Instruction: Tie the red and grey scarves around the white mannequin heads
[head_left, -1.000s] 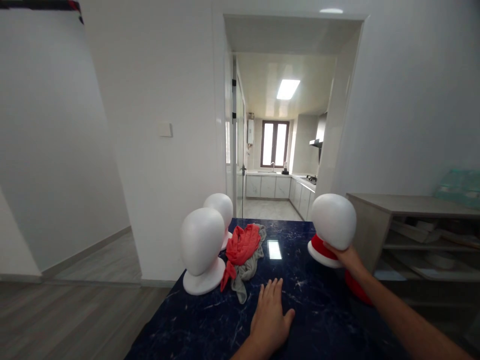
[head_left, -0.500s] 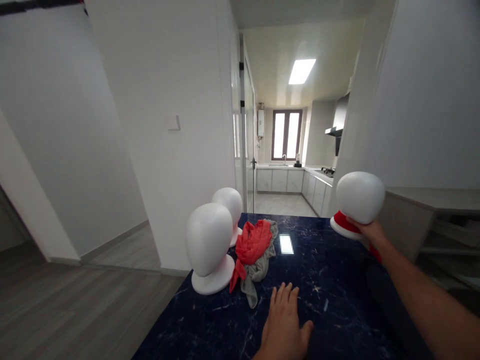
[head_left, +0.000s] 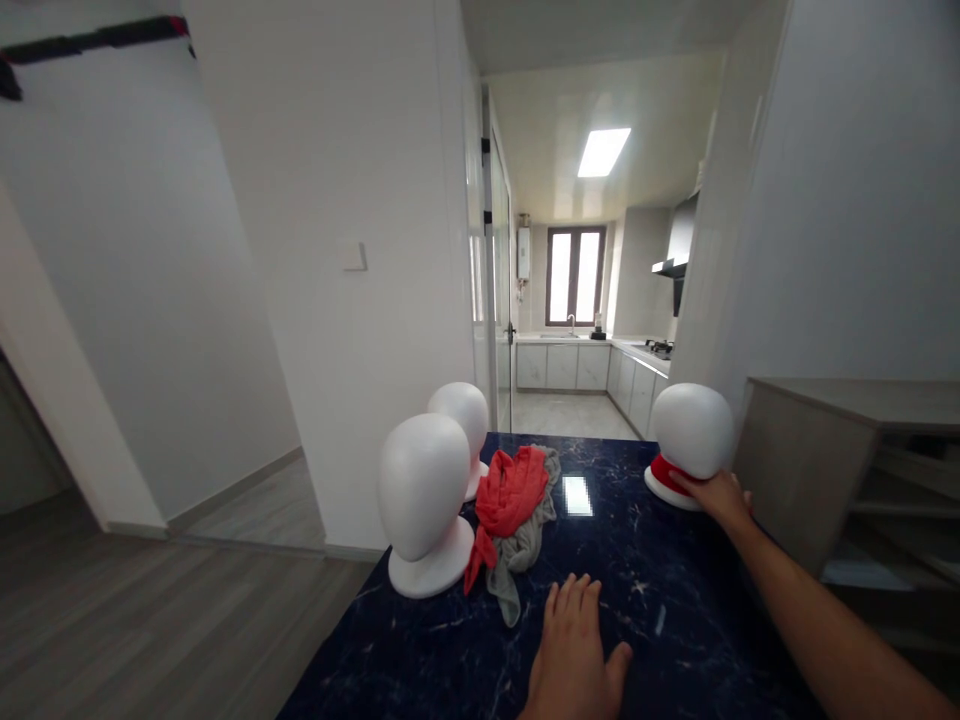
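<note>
At the right back of the table stands a white mannequin head with red cloth around its neck. My right hand grips that neck from the near right side, thumb over the red cloth; its other fingers are partly hidden. My left hand lies palm down on the dark blue marbled tabletop, fingers stretched forward and holding nothing. Ahead of it to the left is a crumpled coral-red cloth on top of a grey cloth.
Two more white mannequin heads stand at the table's left, the nearer head partly covering the farther head. A grey shelf unit is to the right. Beyond the table, a doorway leads to a kitchen with a counter.
With my right hand on it, the mannequin head has shifted left and now rests more upright on the table. The red end that hung below is out of sight. My left hand stays put.
</note>
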